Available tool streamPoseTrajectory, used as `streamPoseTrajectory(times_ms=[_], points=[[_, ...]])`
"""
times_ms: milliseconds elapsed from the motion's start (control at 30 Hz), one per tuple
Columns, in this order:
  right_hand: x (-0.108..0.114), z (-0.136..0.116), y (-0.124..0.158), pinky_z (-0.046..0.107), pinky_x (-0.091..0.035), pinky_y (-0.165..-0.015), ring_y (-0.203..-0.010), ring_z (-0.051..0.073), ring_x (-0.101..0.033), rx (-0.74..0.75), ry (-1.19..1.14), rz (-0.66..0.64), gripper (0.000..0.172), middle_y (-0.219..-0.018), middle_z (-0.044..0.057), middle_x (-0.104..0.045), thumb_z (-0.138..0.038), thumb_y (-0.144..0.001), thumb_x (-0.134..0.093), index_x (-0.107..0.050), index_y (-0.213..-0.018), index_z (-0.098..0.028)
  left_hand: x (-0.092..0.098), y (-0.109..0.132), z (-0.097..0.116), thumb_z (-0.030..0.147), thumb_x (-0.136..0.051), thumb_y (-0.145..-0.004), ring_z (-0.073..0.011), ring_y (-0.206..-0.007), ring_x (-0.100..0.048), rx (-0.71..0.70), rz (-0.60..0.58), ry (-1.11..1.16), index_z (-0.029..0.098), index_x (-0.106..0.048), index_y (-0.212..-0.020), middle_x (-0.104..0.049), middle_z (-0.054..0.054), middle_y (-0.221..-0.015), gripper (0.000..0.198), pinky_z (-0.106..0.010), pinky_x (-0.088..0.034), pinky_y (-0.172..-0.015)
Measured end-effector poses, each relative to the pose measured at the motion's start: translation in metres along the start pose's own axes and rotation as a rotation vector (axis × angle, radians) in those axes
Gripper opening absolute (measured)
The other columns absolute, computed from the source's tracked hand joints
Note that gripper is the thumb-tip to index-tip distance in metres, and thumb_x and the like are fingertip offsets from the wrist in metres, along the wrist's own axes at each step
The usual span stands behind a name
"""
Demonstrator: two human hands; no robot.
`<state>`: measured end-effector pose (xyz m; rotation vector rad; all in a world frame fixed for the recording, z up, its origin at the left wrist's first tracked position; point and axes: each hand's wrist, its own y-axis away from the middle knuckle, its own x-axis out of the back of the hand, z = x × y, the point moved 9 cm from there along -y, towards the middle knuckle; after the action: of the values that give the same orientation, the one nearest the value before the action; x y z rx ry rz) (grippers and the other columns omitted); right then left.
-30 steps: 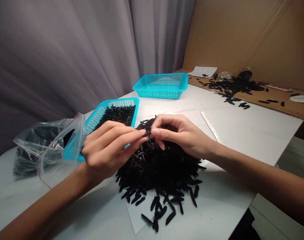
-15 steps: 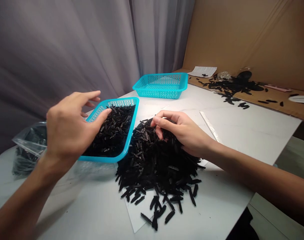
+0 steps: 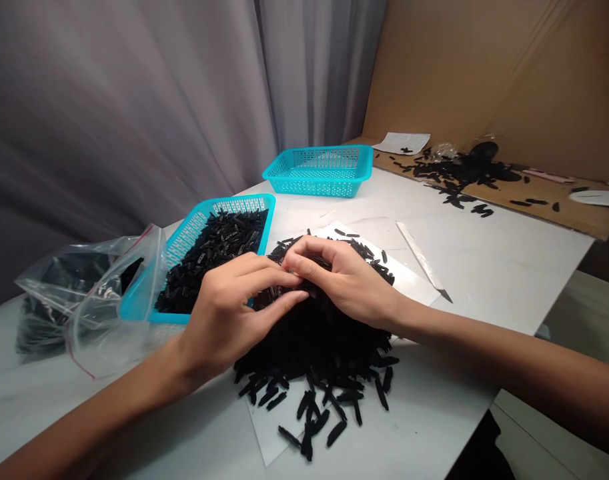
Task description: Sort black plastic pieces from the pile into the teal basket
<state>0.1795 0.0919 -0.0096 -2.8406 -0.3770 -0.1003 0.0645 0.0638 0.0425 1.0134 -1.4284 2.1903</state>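
A heap of small black plastic pieces (image 3: pixel 314 353) lies on a white sheet of paper (image 3: pixel 279 427), with loose pieces scattered around its foot. My right hand (image 3: pixel 344 283) rests on top of the heap, its thumb and fingers pinched on a black piece. My left hand (image 3: pixel 234 313) comes in from the left, its fingertips beside my right hand above the heap. Whether those fingers hold a piece is hidden. Beneath my left wrist sits a teal plastic basket (image 3: pixel 209 217) filled with black pieces.
A clear zip bag of black pieces (image 3: pixel 99 300) lies at the left, against the filled basket. Behind stands a second teal basket (image 3: pixel 318 172). To the right lie a white-handled knife (image 3: pixel 419 257) and a cardboard sheet (image 3: pixel 534 213) strewn with black pieces.
My left hand has moved from over the filled basket back to the heap, beside my right hand. The zip bag is visible again, and the view has shifted slightly.
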Motion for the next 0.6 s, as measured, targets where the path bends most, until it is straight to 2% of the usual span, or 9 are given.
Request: streamPoseTrajectory(times_ms=[167, 300, 433, 600], points=[[0.007, -0.002, -0.002, 0.028, -0.045, -0.079, -0.075, 0.015, -0.058, 0.0, 0.027, -0.015, 0.036, -0.074, -0.001, -0.062, -0.046, -0.1, -0.063, -0.063, -0.077, -0.019, 0.01, -0.004, -0.015, 0.018, -0.08, -0.088, -0.0089, -0.06, -0.06, 0.114, 0.061, 0.044, 0.021, -0.078, -0.091, -0.078, 0.001, -0.081, 0.005, -0.023, -0.048, -0.051], [0.012, -0.008, -0.002, 0.029, -0.045, -0.08, -0.076, 0.016, -0.059, 0.052, 0.069, -0.015, 0.032, -0.072, -0.001, -0.063, -0.042, -0.1, -0.064, -0.066, -0.08, -0.018, 0.017, -0.003, -0.022, 0.02, -0.081, -0.087, -0.0104, -0.062, -0.062, 0.177, 0.117, 0.026, 0.022, -0.079, -0.09, -0.079, 0.0, -0.082, 0.004, -0.025, -0.048, -0.052], [0.014, -0.014, 0.001, 0.029, -0.044, -0.074, -0.071, 0.015, -0.057, 0.089, 0.096, -0.005, 0.02, -0.069, -0.002, -0.062, -0.035, -0.099, -0.067, -0.071, -0.091, -0.016, 0.02, -0.004, -0.022, 0.022, -0.081, -0.088, -0.0115, -0.063, -0.063, 0.173, 0.135, 0.01, 0.022, -0.079, -0.091, -0.08, 0.0, -0.083, 0.003, -0.026, -0.048, -0.052], [0.015, -0.018, 0.001, 0.029, -0.045, -0.074, -0.07, 0.015, -0.058, 0.105, 0.087, 0.007, 0.02, -0.07, -0.002, -0.063, -0.035, -0.098, -0.069, -0.072, -0.091, -0.016, 0.025, -0.006, -0.016, 0.025, -0.08, -0.089, -0.0121, -0.059, -0.062, 0.131, 0.158, -0.037, 0.024, -0.078, -0.089, -0.079, 0.002, -0.079, 0.003, -0.029, -0.049, -0.051]])
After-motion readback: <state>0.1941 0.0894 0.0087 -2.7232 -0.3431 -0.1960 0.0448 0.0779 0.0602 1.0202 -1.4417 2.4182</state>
